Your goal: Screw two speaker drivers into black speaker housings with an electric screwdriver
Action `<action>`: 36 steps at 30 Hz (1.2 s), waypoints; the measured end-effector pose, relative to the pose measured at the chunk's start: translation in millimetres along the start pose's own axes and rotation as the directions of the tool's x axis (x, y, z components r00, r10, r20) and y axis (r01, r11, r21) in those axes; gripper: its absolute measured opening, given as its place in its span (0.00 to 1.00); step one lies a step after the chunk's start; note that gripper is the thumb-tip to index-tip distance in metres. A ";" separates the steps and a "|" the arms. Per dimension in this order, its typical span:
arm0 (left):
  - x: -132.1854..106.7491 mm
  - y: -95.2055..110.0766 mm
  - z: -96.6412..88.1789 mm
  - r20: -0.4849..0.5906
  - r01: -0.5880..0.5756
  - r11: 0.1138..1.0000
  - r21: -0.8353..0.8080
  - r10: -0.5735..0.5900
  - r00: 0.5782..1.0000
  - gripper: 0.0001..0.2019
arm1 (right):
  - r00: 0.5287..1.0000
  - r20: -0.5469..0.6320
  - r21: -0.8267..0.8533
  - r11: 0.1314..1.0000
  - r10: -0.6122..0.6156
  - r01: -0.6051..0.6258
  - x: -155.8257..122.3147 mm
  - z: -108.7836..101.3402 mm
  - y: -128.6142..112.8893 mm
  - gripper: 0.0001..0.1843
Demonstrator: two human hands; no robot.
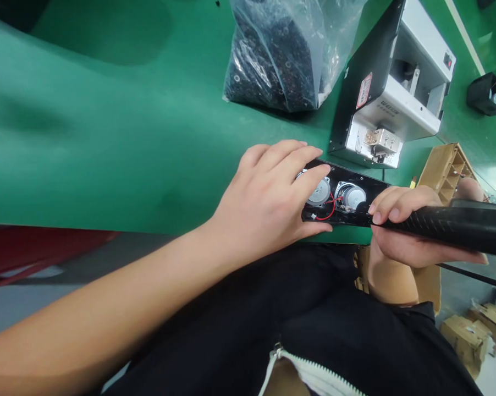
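Observation:
A narrow black speaker housing (336,169) lies along the front edge of the green table. Two round speaker drivers sit in it, the right one (354,196) in fuller view, with a red wire (334,208) and a small white plug beside them. My left hand (268,190) is closed over the housing's left end, fingers on the far side and thumb on the near side. My right hand (408,220) is wrapped round a black electric screwdriver (446,223) with a ridged grip. Its tip points left, close to the right driver; whether it touches cannot be made out.
A clear bag of small black parts (273,66) lies behind my left hand. A silver and black machine (396,104) stands at the back right. To the right are a cardboard box with dividers (446,168) and another black housing (485,93). Cartons (466,338) sit lower right.

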State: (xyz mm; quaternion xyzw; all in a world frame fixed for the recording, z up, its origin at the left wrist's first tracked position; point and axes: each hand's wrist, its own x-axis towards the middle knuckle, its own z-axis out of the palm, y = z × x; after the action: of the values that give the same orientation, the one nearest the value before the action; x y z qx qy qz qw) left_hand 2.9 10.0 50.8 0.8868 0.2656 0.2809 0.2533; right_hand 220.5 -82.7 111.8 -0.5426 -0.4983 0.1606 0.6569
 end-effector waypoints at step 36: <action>3.4 3.8 -3.7 0.011 -0.001 1.000 0.024 0.001 1.000 0.46 | 0.992 -0.077 -0.074 0.993 -0.095 0.089 -4.7 -1.4 -0.5 0.43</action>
State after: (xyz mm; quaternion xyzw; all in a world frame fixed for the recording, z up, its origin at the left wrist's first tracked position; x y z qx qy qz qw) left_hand 4.2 10.4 57.0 0.8915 0.2670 0.2729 0.2440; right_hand 219.4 -87.1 110.1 -0.5479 -0.5012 0.0904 0.6637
